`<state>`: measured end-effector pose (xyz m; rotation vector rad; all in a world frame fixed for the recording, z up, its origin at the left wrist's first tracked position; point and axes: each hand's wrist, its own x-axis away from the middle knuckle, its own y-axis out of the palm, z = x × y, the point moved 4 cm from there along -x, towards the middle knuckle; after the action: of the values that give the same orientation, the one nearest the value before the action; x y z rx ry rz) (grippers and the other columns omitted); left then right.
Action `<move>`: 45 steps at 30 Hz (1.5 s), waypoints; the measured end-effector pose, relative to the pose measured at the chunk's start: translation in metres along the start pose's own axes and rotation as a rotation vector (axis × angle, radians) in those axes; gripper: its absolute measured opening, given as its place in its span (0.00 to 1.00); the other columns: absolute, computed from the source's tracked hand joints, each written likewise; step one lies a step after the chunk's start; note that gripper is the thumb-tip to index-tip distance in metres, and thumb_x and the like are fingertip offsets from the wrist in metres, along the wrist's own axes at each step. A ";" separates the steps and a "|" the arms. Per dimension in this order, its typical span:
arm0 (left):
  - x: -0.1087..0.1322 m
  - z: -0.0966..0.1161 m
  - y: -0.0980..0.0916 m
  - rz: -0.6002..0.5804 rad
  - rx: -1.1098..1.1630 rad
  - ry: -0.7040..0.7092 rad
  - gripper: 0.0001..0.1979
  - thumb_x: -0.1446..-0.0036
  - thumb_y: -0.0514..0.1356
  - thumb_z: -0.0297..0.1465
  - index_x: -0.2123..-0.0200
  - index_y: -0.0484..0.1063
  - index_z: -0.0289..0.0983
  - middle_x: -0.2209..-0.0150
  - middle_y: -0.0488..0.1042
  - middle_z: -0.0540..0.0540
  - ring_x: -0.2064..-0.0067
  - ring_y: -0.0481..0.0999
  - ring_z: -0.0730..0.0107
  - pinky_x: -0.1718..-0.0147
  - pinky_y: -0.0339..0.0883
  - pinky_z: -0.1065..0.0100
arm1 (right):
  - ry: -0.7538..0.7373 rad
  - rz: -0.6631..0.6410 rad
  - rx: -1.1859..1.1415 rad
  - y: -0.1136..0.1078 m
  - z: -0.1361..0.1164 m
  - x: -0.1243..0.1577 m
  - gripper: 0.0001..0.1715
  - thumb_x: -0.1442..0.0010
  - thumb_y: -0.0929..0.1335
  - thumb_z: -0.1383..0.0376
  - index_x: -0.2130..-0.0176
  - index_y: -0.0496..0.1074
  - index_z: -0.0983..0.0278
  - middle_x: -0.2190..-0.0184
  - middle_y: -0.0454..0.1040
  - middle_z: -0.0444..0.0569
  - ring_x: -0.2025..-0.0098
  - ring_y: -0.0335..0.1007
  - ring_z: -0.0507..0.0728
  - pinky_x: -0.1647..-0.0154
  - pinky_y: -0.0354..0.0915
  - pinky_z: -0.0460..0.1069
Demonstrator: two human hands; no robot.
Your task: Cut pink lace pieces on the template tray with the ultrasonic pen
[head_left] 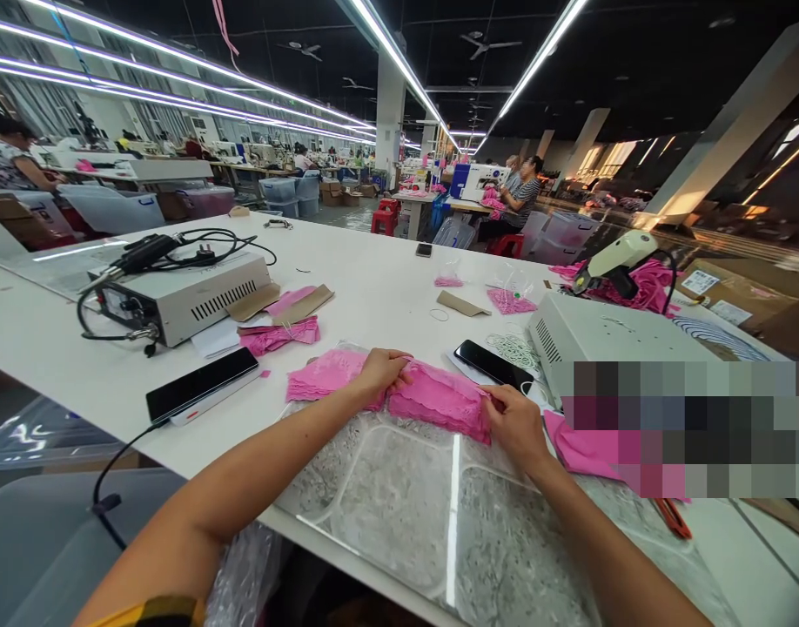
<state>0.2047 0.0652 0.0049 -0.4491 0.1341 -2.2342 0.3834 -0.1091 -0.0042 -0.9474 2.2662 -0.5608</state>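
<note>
Before me lies a stack of thin pink fabric pieces (439, 402) with wavy edges, on a grey marbled mat (396, 509). My left hand (383, 373) has its fingers closed at the stack's upper left corner. At the right end, my right hand (513, 424) pinches the edge of the same pink fabric between thumb and fingers. A second pink stack (331, 379) sits just left, partly behind my left hand and forearm. More pink cloth (582, 446) lies to the right of my right hand, partly covered by a blurred-out patch.
Left stand a grey control box (184, 300) with a black-handled tool (144, 254) and a phone (204, 383). Beyond my right hand are another phone (494, 366), rubber bands (512, 350) and a second metal box (621, 335). Red-handled snips (672, 519) lie near right. People sit at sewing machines behind.
</note>
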 end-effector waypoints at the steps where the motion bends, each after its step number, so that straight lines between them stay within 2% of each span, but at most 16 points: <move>1: 0.000 -0.002 0.003 -0.011 0.074 -0.029 0.16 0.34 0.59 0.36 0.47 0.68 0.34 0.50 0.72 0.41 0.53 0.75 0.62 0.56 0.74 0.56 | 0.045 -0.007 -0.040 0.001 0.002 -0.001 0.14 0.47 0.66 0.60 0.65 0.79 0.61 0.75 0.74 0.46 0.72 0.68 0.55 0.68 0.63 0.50; 4: 0.003 -0.005 0.011 -0.020 0.262 -0.078 0.17 0.34 0.59 0.36 0.46 0.68 0.34 0.49 0.71 0.41 0.53 0.75 0.62 0.55 0.74 0.56 | 0.195 -0.060 -0.196 0.008 0.007 -0.004 0.12 0.45 0.67 0.58 0.66 0.77 0.62 0.83 0.70 0.43 0.81 0.63 0.53 0.77 0.61 0.49; 6: 0.005 -0.005 0.014 -0.019 0.352 -0.091 0.17 0.34 0.59 0.36 0.46 0.68 0.34 0.49 0.71 0.41 0.53 0.75 0.62 0.55 0.74 0.56 | 0.291 -0.105 -0.317 0.015 0.010 -0.004 0.14 0.42 0.67 0.55 0.66 0.75 0.64 0.82 0.71 0.42 0.83 0.63 0.52 0.81 0.60 0.48; 11: 0.014 0.001 0.015 -0.039 0.457 -0.093 0.17 0.34 0.59 0.36 0.46 0.67 0.35 0.48 0.71 0.41 0.52 0.75 0.61 0.55 0.73 0.56 | 0.430 -0.160 -0.527 0.025 0.009 -0.002 0.17 0.37 0.67 0.54 0.63 0.71 0.67 0.72 0.74 0.43 0.75 0.70 0.48 0.73 0.69 0.46; 16: 0.019 0.005 0.013 -0.051 0.420 -0.081 0.16 0.34 0.59 0.36 0.46 0.68 0.35 0.49 0.71 0.41 0.53 0.75 0.62 0.56 0.74 0.57 | 0.417 -0.157 -0.545 0.015 0.004 0.003 0.13 0.44 0.69 0.56 0.71 0.71 0.63 0.77 0.74 0.46 0.76 0.73 0.53 0.75 0.71 0.49; 19: 0.020 0.008 0.012 -0.048 0.367 -0.039 0.16 0.34 0.59 0.36 0.47 0.68 0.34 0.50 0.72 0.41 0.53 0.75 0.62 0.56 0.74 0.57 | 0.354 -0.136 -0.462 0.002 0.003 0.003 0.12 0.50 0.71 0.56 0.72 0.74 0.62 0.76 0.75 0.47 0.77 0.71 0.54 0.79 0.67 0.48; 23: 0.019 0.020 0.007 -0.024 0.300 0.103 0.14 0.34 0.59 0.35 0.50 0.70 0.34 0.52 0.73 0.42 0.54 0.76 0.63 0.56 0.74 0.58 | 0.235 -0.039 -0.335 -0.017 0.000 -0.009 0.13 0.55 0.73 0.56 0.71 0.77 0.62 0.61 0.78 0.52 0.74 0.69 0.52 0.81 0.64 0.46; 27: 0.019 0.031 -0.002 -0.024 0.236 0.258 0.14 0.33 0.58 0.35 0.50 0.70 0.33 0.54 0.75 0.42 0.55 0.77 0.64 0.56 0.74 0.58 | 0.122 -0.036 -0.288 -0.026 -0.014 -0.015 0.18 0.48 0.69 0.53 0.65 0.78 0.64 0.69 0.78 0.51 0.79 0.68 0.52 0.81 0.66 0.48; 29: 0.027 0.030 -0.009 -0.042 0.181 0.338 0.13 0.33 0.56 0.34 0.50 0.72 0.33 0.54 0.76 0.42 0.53 0.77 0.65 0.53 0.73 0.60 | 0.043 -0.073 -0.285 -0.027 -0.023 -0.007 0.18 0.44 0.67 0.53 0.62 0.78 0.63 0.68 0.79 0.51 0.76 0.72 0.54 0.78 0.69 0.49; 31: 0.042 0.021 -0.018 -0.079 0.099 0.417 0.13 0.34 0.57 0.33 0.52 0.76 0.34 0.52 0.77 0.41 0.51 0.77 0.64 0.50 0.71 0.63 | -0.045 -0.116 -0.275 -0.025 -0.031 0.010 0.15 0.44 0.68 0.56 0.63 0.79 0.61 0.60 0.80 0.52 0.66 0.77 0.57 0.71 0.73 0.50; 33: 0.062 0.005 -0.027 -0.129 -0.005 0.487 0.12 0.38 0.60 0.34 0.56 0.79 0.36 0.50 0.77 0.41 0.48 0.76 0.61 0.50 0.71 0.64 | -0.123 -0.164 -0.258 -0.023 -0.035 0.033 0.11 0.46 0.69 0.60 0.64 0.80 0.59 0.59 0.81 0.50 0.58 0.78 0.59 0.62 0.75 0.51; 35: 0.084 -0.015 -0.035 -0.181 -0.118 0.544 0.10 0.40 0.62 0.34 0.59 0.81 0.38 0.50 0.78 0.42 0.48 0.76 0.60 0.50 0.70 0.64 | -0.237 -0.250 -0.217 -0.020 -0.039 0.057 0.11 0.45 0.67 0.64 0.64 0.81 0.57 0.61 0.82 0.48 0.57 0.79 0.58 0.57 0.75 0.51; 37: 0.103 -0.032 -0.039 -0.242 -0.232 0.585 0.09 0.40 0.61 0.32 0.60 0.81 0.39 0.50 0.78 0.42 0.49 0.77 0.61 0.49 0.69 0.64 | -0.415 -0.410 -0.119 -0.017 -0.046 0.079 0.16 0.41 0.64 0.69 0.60 0.80 0.57 0.60 0.81 0.48 0.59 0.79 0.55 0.57 0.74 0.49; 39: 0.116 -0.044 -0.040 -0.295 -0.332 0.613 0.11 0.40 0.60 0.30 0.58 0.81 0.41 0.48 0.77 0.42 0.48 0.77 0.61 0.48 0.68 0.65 | -0.514 -0.579 -0.019 -0.014 -0.054 0.091 0.19 0.39 0.63 0.70 0.56 0.79 0.56 0.58 0.81 0.49 0.59 0.79 0.54 0.59 0.74 0.48; 41: 0.121 -0.049 -0.038 -0.325 -0.413 0.635 0.12 0.38 0.57 0.29 0.56 0.80 0.42 0.45 0.75 0.42 0.47 0.76 0.61 0.46 0.67 0.65 | -0.498 -0.649 0.036 -0.010 -0.061 0.087 0.17 0.38 0.64 0.68 0.54 0.78 0.55 0.57 0.80 0.49 0.60 0.78 0.55 0.60 0.74 0.48; 45: 0.119 -0.046 -0.031 -0.350 -0.530 0.680 0.16 0.35 0.52 0.28 0.52 0.78 0.42 0.42 0.72 0.42 0.44 0.74 0.62 0.44 0.65 0.65 | -0.494 -0.524 0.088 0.011 -0.071 0.057 0.18 0.37 0.62 0.67 0.53 0.77 0.55 0.57 0.79 0.51 0.59 0.77 0.56 0.59 0.74 0.51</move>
<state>0.0955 -0.0070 0.0022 0.0474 1.0913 -2.6036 0.2985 -0.1337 0.0193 -1.4618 1.5446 -0.5601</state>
